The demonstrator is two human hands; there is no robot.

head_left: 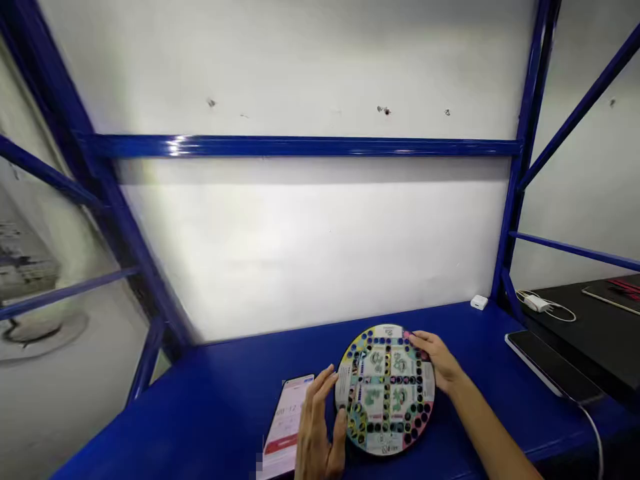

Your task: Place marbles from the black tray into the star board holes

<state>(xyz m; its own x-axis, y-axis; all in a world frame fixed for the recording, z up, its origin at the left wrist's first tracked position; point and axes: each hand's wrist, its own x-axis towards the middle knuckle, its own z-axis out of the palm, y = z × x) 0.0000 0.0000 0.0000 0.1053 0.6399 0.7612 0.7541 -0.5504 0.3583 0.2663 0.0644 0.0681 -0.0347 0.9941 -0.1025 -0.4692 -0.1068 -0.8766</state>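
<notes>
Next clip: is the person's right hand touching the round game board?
Touching. The head view shows the fingers of the right hand lying on the upper right edge of the round game board, with no gap between them.

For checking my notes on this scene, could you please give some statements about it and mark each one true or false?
1. The right hand rests on the upper edge of the round game board. True.
2. The left hand lifts the smartphone up off the blue metal shelf. False: the smartphone lies on the shelf, and the left hand is at the board's left edge.
3. The round game board lies on the dark surface at right. False: it is on the blue metal shelf.
4. A white charger lies on the dark surface. True.
</notes>
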